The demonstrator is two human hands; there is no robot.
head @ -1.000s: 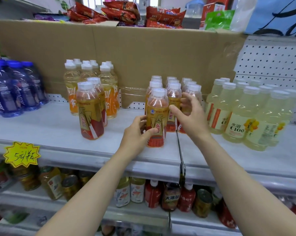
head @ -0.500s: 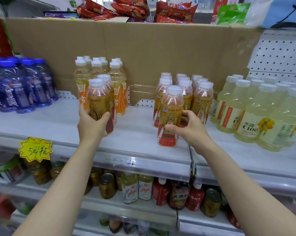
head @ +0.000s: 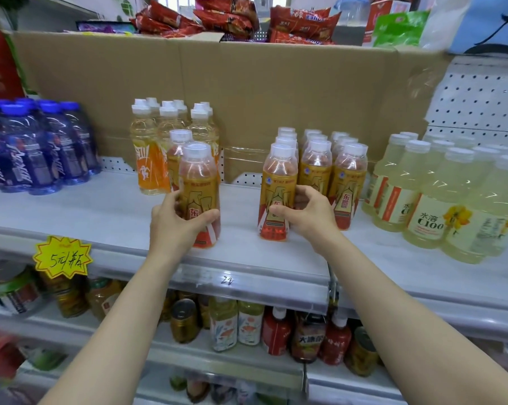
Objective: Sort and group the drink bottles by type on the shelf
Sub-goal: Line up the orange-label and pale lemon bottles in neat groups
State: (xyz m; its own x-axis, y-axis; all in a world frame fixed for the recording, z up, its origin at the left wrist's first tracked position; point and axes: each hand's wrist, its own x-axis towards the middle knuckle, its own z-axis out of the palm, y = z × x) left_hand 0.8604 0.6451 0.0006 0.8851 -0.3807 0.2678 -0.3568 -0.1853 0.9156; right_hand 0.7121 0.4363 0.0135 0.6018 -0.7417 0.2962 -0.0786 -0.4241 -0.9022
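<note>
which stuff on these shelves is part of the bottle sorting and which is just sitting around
In the job:
- left hand gripping a gold-label red-bottomed plastic bottle
- right hand on the front bottle of the matching group
- orange-label yellow sport-cap bottles

Just there:
- blue water bottles
- pale yellow C100 bottles
- red snack packets
- yellow starburst price tag

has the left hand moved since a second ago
Yes. The left hand left the front bottle of the middle group and went left; it now grips a matching bottle by the orange-label bottles.
</note>
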